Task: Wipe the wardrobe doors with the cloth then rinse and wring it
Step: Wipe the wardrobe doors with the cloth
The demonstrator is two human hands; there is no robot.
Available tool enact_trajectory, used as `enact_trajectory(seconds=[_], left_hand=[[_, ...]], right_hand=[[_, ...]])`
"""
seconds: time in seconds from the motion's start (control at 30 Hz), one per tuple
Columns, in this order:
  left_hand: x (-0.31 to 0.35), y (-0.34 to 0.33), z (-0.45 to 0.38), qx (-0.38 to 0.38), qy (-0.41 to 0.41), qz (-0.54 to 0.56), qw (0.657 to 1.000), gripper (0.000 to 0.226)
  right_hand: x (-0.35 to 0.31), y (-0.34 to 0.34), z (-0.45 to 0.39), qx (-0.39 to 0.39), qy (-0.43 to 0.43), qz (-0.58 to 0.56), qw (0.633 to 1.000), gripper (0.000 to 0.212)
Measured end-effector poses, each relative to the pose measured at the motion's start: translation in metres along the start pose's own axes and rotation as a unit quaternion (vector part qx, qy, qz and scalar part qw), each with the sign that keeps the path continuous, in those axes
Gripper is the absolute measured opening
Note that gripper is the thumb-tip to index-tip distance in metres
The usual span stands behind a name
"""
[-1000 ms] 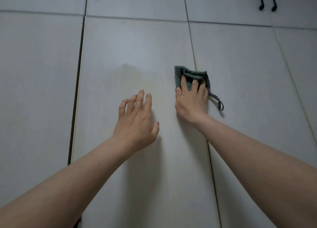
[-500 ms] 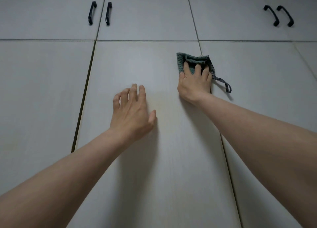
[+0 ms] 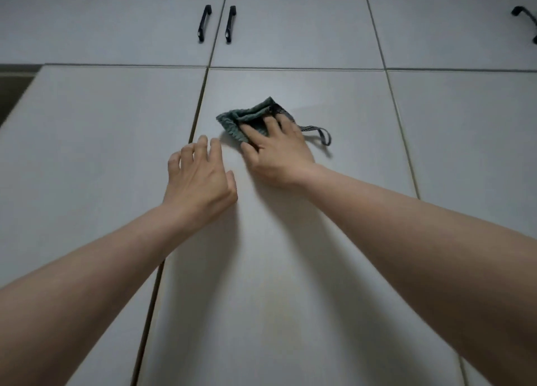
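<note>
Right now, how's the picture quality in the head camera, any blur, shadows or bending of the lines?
Head view: soft, dim, even light with no glare; the right hand and green cloth are slightly motion-blurred; both forearms cast soft shadows down the wardrobe door; wide-angle distortion makes the door seams fan outward; the black handles look fairly sharp.
</note>
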State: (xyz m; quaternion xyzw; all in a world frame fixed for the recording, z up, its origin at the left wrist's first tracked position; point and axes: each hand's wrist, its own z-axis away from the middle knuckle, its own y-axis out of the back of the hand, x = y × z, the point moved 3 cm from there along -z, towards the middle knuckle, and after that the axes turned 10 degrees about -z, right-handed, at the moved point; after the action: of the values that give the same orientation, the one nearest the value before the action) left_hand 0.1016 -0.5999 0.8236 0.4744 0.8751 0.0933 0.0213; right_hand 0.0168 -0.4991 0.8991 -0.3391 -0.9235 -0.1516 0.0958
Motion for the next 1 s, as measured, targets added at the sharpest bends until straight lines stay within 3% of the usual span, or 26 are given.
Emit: enact_trajectory(seconds=[0.1,0.27,0.4,0.77,1.0], left_hand=[[-0.017,-0.004,-0.005,-0.013,-0.013,-0.004,1.0,0.067],[-0.042,-0.01,-0.014,-0.021,-0.046,-0.003,0.999,0.07],[-0.066,-0.012,-0.009,0.001,-0.09,0.0,0.996,0.069],[-0.202,-0.028,-0.006,-0.018,-0.068,-0.006,0.997,0.071],[-0.296,-0.037,0.005,-0.054,-0.013,-0.01,0.998,0.071]], right_hand=[[0.036,0.015,-0.006,0.04,-0.098,0.026,0.994,0.055],[0.094,0.041,-0.004,0.098,-0.311,0.053,0.944,0.058],[0.075,0.034,-0.019,0.12,-0.38,0.049,0.916,0.053],[-0.123,-0.039,-0.128,0.091,-0.297,-0.052,0.949,0.047],[-0.214,-0.081,-0.164,0.068,-0.209,-0.029,0.975,0.055]])
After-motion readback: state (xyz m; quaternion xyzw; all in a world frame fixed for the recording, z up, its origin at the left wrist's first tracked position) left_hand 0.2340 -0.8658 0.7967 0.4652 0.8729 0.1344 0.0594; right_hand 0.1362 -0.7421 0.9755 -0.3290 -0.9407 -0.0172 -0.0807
